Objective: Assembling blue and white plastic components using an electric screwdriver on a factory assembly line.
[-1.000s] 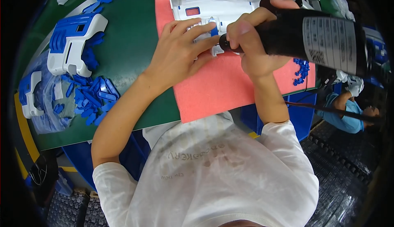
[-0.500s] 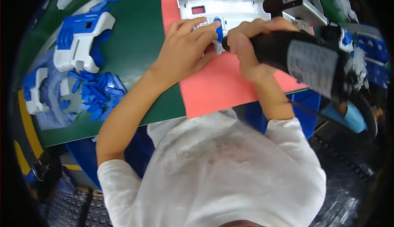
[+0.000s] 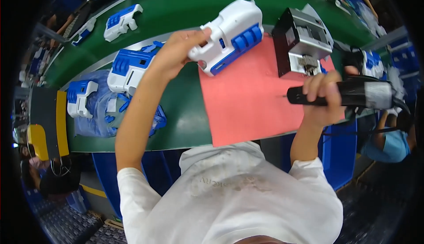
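Note:
My left hand (image 3: 179, 52) is closed on one end of a white and blue plastic housing (image 3: 229, 36), held up tilted over the far left part of the pink mat (image 3: 251, 107). Its outer side, with blue ribbed grips, faces me. In my right hand (image 3: 324, 94) is a black electric screwdriver (image 3: 353, 94), fingers wrapped round its body near the front. The thin bit points left above the mat, apart from the housing.
A black and silver metal machine (image 3: 302, 41) stands at the mat's far right. Left of the mat are another housing (image 3: 126, 69), small blue parts (image 3: 159, 118) and a clear plastic bag (image 3: 95, 124) beside a further housing (image 3: 81, 98). More housings lie on the green belt (image 3: 176, 14) behind.
The housing has left the mat, lifted by my left hand and turned from its inner side to its outer side. My right hand has drawn the screwdriver away to the right.

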Available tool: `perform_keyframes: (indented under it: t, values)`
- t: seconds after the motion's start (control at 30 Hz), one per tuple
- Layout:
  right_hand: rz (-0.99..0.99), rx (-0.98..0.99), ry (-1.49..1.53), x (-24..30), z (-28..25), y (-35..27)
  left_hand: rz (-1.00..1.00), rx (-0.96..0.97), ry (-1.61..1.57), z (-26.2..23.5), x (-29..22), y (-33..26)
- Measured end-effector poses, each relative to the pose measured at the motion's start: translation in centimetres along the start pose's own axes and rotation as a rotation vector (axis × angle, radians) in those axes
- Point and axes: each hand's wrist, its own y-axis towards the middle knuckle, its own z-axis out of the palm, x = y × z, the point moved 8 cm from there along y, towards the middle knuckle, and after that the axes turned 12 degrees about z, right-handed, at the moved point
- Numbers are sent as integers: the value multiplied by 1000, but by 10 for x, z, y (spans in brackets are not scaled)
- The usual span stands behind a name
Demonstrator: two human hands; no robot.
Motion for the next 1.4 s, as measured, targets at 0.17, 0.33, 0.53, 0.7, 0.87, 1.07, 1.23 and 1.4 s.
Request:
perform_keyframes:
  t: [0.17, 0.33, 0.53, 0.7, 0.87, 1.07, 1.23, 1.4]
  values:
    - [155, -122, -190, -58, -15, -5, 114, -10, 186, -32, -15, 56]
    - [136, -171, -413, -76, -19, 1, 640, -95, 1119, -39, -1, 124]
    - [120, -207, -414, -88, -23, -7, 836, -283, 1300, -75, 1, 156]
    - [204, -529, -118, -84, -108, -71, 435, -538, 2133, -297, -11, 171]
    - [234, -540, -1094, -49, -172, -62, -345, -458, 2072, -498, 49, 150]
    - [299, -436, -1630, -33, -168, -20, 475, -454, 1975, -494, -27, 130]
    - [439, -253, -1780, -50, -182, -14, 692, -445, 1397, -283, -123, 44]
    - [488, -214, -1867, -48, -186, -25, 458, -532, 360, -108, -48, -48]
